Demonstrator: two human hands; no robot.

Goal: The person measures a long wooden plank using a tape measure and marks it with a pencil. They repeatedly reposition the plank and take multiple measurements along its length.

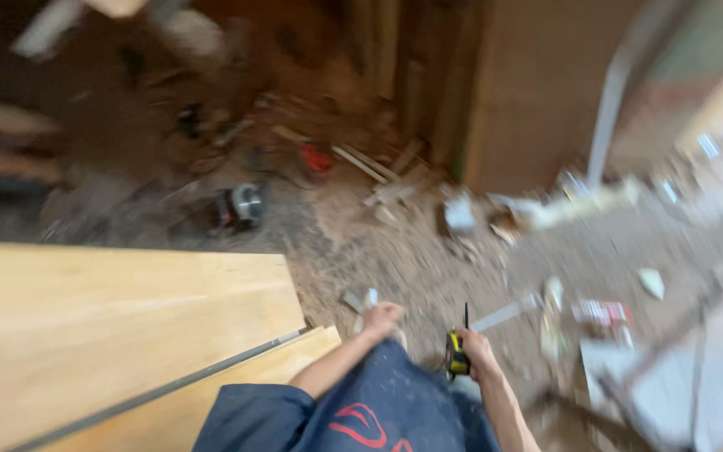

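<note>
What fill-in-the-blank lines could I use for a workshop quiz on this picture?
1. The right hand holds a yellow and black ____.
2. The pale wooden boards lie on the person's ____ side.
3. The left hand is closed and holds ____.
4. The floor is strewn with sawdust and wood ____.

Missing words: tape measure; left; nothing; scraps

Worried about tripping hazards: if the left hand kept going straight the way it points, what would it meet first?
Probably the small wood scraps on the dusty floor just beyond the left hand; blur makes depth uncertain.
</note>
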